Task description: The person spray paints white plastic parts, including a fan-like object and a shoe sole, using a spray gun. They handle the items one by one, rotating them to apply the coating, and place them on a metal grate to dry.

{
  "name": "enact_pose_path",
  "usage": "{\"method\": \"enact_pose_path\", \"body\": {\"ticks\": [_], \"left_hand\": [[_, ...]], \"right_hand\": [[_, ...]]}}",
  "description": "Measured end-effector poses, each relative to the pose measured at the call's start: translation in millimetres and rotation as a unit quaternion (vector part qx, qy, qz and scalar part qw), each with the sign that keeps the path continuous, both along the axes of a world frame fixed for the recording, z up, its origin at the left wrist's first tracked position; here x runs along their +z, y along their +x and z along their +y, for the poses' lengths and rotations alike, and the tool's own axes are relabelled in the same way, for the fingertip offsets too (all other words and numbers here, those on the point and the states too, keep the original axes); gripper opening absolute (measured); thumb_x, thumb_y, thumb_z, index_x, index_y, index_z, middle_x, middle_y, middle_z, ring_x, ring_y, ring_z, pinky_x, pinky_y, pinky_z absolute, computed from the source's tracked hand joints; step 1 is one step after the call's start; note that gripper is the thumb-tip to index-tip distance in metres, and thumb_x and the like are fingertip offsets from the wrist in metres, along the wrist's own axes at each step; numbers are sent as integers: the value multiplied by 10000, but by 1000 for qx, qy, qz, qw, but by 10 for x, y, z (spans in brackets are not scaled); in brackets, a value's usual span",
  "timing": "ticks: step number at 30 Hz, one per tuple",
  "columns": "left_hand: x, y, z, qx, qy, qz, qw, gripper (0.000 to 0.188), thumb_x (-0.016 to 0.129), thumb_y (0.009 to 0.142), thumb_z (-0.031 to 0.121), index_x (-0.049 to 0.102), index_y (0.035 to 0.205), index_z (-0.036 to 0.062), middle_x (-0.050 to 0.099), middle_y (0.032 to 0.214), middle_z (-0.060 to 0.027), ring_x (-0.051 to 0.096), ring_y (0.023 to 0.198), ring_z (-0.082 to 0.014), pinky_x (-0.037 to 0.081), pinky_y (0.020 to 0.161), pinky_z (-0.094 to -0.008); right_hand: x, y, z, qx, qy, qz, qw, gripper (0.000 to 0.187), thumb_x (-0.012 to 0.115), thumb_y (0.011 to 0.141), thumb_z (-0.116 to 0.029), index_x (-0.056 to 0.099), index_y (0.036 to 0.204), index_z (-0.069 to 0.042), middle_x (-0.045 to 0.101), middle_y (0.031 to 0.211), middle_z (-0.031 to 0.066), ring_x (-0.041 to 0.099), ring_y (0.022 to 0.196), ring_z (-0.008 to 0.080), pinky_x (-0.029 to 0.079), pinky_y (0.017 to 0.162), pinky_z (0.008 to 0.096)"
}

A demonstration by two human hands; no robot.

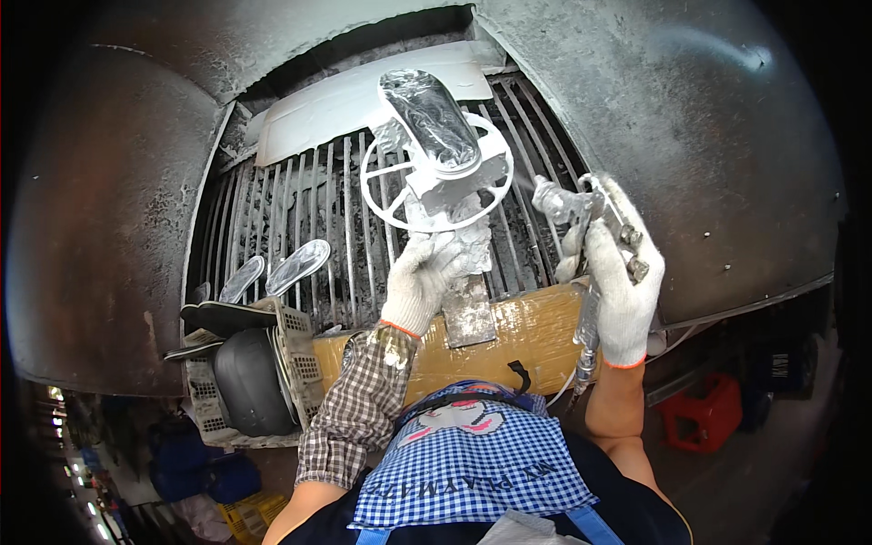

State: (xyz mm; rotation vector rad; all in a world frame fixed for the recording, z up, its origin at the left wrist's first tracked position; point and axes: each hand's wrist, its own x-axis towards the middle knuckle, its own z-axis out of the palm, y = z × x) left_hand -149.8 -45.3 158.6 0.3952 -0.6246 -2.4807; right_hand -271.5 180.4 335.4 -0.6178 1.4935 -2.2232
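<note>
A black shoe sole (431,118) under shiny clear film, with a white edge, rests on a white spoked wheel (498,145) above the slatted grate. My left hand (420,283), in a white knitted glove, is closed at the wheel's near rim beside its coated stand (468,241); the fingertips are partly hidden. In my gloved right hand (622,272) is a whitened spray gun (565,204), its nozzle aimed left at the wheel from a short gap. A faint mist shows before the nozzle. My fingers wrap round its handle.
At the left, a plastic crate (295,363) holds several dark soles (245,381). Two film-covered soles (300,266) lean on the grate (304,191) behind it. Metal booth walls (699,182) flank both sides. A tape-covered ledge (536,331) runs along the front. A red stool (699,411) stands lower right.
</note>
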Motion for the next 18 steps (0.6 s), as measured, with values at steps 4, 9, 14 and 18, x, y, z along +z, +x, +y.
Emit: {"method": "enact_pose_path", "body": {"ticks": [4, 9, 14, 18], "left_hand": [[43, 75, -127, 14, -4, -19, 1000, 555, 652, 991, 147, 536, 1494, -58, 591, 1500, -254, 590, 1378, -428, 530, 1138, -574], [43, 183, -283, 38, -20, -10, 999, 580, 659, 995, 166, 520, 1506, -70, 586, 1513, -271, 580, 1393, -452, 527, 1146, -579], [69, 283, -458, 53, -12, -38, 998, 557, 673, 1009, 204, 536, 1491, -39, 621, 1474, -266, 654, 1283, -423, 560, 1094, -566], [83, 302, -533, 71, -11, -38, 997, 435, 685, 1014, 208, 591, 1375, -17, 664, 1415, -258, 693, 1207, -421, 596, 1026, -573]], "right_hand": [[-37, -32, -5, 36, 0, 2, 999, 529, 636, 1068, -51, 501, 1562, 81, 702, 924, 66, 630, 747, 69, 539, 697, 226], [-86, -59, -78, 20, 6, 5, 1000, 530, 636, 1072, -55, 499, 1565, 80, 706, 941, 61, 622, 737, 62, 534, 693, 214], [-160, 1, -169, 104, 8, 19, 994, 536, 618, 1069, -82, 493, 1564, 83, 714, 945, 87, 656, 747, 93, 559, 684, 235], [-238, -58, -317, 85, 24, 60, 994, 540, 615, 1067, -78, 491, 1566, 87, 714, 921, 84, 655, 734, 99, 558, 686, 246]]}}
